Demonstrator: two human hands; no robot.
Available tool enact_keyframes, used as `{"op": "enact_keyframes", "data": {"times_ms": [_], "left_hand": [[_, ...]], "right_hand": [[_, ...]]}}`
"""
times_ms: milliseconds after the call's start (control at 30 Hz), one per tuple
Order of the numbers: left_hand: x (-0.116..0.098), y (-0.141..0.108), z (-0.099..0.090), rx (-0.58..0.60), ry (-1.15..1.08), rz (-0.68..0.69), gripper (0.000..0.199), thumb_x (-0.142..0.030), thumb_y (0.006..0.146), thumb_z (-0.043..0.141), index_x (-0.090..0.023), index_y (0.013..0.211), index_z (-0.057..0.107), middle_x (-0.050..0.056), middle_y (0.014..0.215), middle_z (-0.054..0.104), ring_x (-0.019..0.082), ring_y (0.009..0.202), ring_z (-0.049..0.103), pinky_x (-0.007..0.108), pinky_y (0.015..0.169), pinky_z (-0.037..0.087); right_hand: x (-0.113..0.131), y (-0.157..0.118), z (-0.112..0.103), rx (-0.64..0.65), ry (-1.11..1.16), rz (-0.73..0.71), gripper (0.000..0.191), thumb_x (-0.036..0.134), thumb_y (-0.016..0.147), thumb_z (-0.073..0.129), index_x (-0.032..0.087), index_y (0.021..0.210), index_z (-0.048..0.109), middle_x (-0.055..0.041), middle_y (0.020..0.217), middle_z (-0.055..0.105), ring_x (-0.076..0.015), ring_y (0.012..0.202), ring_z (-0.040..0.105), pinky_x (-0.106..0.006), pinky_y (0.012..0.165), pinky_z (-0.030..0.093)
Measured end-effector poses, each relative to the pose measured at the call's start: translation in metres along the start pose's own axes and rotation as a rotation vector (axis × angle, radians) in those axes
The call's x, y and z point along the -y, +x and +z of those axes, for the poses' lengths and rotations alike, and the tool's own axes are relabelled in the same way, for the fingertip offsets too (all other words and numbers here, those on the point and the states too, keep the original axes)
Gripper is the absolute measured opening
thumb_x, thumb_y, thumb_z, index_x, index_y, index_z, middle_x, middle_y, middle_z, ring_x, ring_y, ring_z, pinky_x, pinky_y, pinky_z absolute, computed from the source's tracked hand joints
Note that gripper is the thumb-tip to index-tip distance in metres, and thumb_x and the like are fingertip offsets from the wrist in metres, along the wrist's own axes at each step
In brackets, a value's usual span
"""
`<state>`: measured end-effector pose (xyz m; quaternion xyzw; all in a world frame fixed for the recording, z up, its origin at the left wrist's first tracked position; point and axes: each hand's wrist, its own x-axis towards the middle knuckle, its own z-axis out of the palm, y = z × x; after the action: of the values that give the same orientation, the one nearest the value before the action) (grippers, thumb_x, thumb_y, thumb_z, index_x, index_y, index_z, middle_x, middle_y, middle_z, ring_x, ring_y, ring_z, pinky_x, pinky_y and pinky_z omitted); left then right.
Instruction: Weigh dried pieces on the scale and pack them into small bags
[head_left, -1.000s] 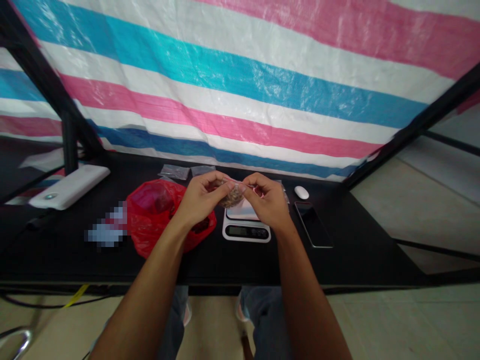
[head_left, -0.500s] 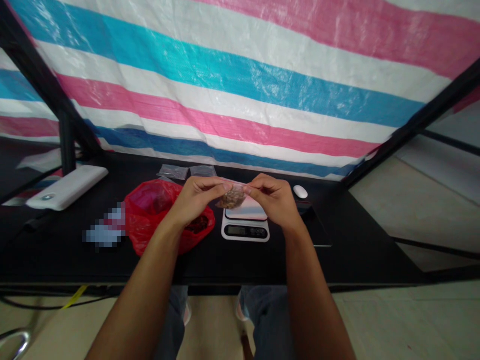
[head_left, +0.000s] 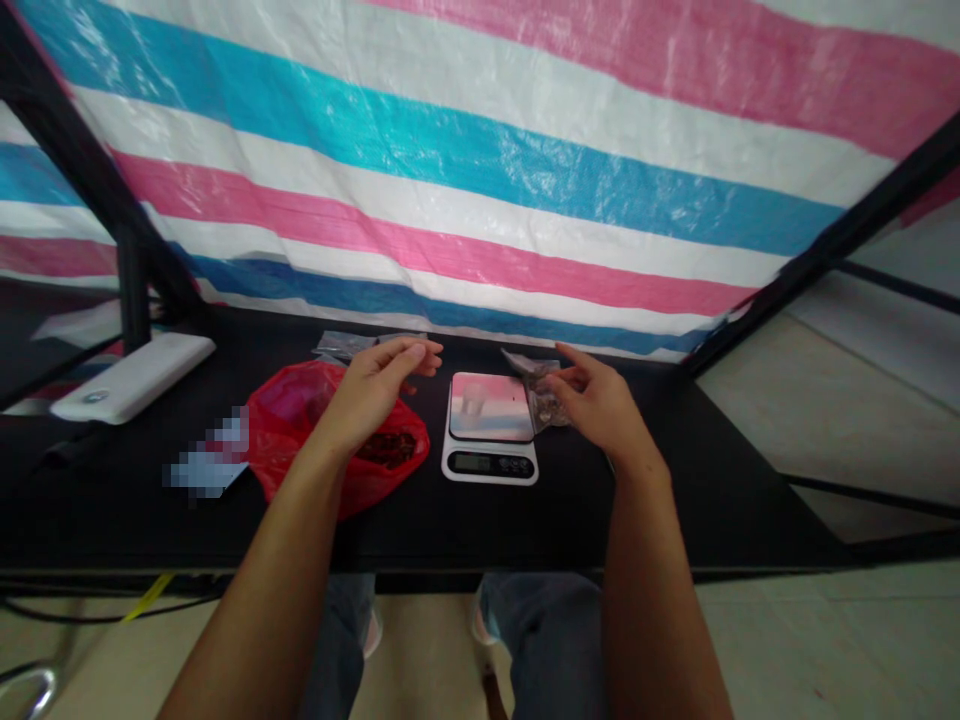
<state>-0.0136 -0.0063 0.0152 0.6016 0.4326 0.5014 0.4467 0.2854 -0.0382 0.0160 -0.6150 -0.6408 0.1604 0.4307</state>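
My right hand (head_left: 596,400) is at the right edge of the kitchen scale (head_left: 491,435), its thumb and fingers closed on a small clear plastic bag (head_left: 551,408) with brownish dried bits inside. The index finger sticks out above the bag. My left hand (head_left: 386,385) hovers over the red plastic bag (head_left: 292,420), fingers loosely bent and holding nothing. Dark reddish-brown pieces (head_left: 390,448) show in the mouth of the red bag. The scale's shiny plate carries nothing and reflects the striped sheet.
Flat clear plastic bags (head_left: 341,345) lie at the back of the black table (head_left: 465,530). A white oblong device (head_left: 139,378) stands at the left, near a blurred packet (head_left: 210,460). A striped plastic sheet (head_left: 450,200) and a black frame (head_left: 810,270) bound the table.
My hands have come apart. The small clear bag has gone from above the scale to its right side with my right hand; my left hand let go and moved left.
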Motion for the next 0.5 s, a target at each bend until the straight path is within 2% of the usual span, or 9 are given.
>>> {"op": "enact_keyframes", "data": {"times_ms": [100, 200, 267, 367, 500], "left_hand": [[-0.005, -0.002, -0.006, 0.1, 0.227, 0.049, 0.04, -0.054, 0.09, 0.061, -0.019, 0.094, 0.081, 0.008, 0.092, 0.082, 0.025, 0.091, 0.074, 0.033, 0.082, 0.054], [-0.011, -0.006, -0.02, 0.124, 0.469, 0.051, 0.041, -0.056, 0.091, 0.055, -0.022, 0.081, 0.076, 0.007, 0.086, 0.08, 0.026, 0.085, 0.073, 0.035, 0.078, 0.052], [-0.014, -0.009, -0.03, 0.131, 0.627, 0.026, 0.042, -0.058, 0.091, 0.052, -0.023, 0.082, 0.075, 0.007, 0.086, 0.08, 0.028, 0.084, 0.072, 0.037, 0.077, 0.05], [-0.014, -0.013, -0.038, 0.195, 0.748, -0.025, 0.044, -0.06, 0.088, 0.05, -0.023, 0.086, 0.075, 0.007, 0.089, 0.08, 0.029, 0.083, 0.071, 0.037, 0.076, 0.049], [-0.011, -0.016, -0.033, 0.299, 0.776, -0.094, 0.046, -0.06, 0.087, 0.047, -0.023, 0.089, 0.075, 0.008, 0.09, 0.08, 0.03, 0.083, 0.072, 0.037, 0.076, 0.05]], "right_hand": [[-0.007, -0.009, -0.02, 0.113, -0.233, 0.136, 0.051, 0.027, 0.092, 0.062, 0.011, 0.14, 0.069, -0.0143, 0.103, 0.081, -0.0276, 0.091, 0.076, -0.041, 0.089, 0.06], [-0.017, -0.016, -0.038, 0.111, -0.395, 0.265, 0.058, 0.019, 0.088, 0.058, 0.009, 0.145, 0.062, -0.0219, 0.126, 0.076, -0.0343, 0.117, 0.073, -0.045, 0.107, 0.054], [-0.027, -0.02, -0.045, 0.085, -0.442, 0.322, 0.066, 0.015, 0.083, 0.057, 0.009, 0.148, 0.058, -0.025, 0.135, 0.071, -0.0372, 0.128, 0.068, -0.047, 0.112, 0.051], [-0.043, -0.023, -0.049, 0.11, -0.431, 0.333, 0.069, 0.012, 0.075, 0.059, 0.012, 0.145, 0.06, -0.0242, 0.135, 0.071, -0.0376, 0.129, 0.067, -0.046, 0.112, 0.052], [-0.057, -0.025, -0.05, 0.166, -0.398, 0.327, 0.063, 0.014, 0.072, 0.061, 0.013, 0.136, 0.063, -0.0236, 0.129, 0.074, -0.0373, 0.124, 0.07, -0.046, 0.108, 0.054]]}}
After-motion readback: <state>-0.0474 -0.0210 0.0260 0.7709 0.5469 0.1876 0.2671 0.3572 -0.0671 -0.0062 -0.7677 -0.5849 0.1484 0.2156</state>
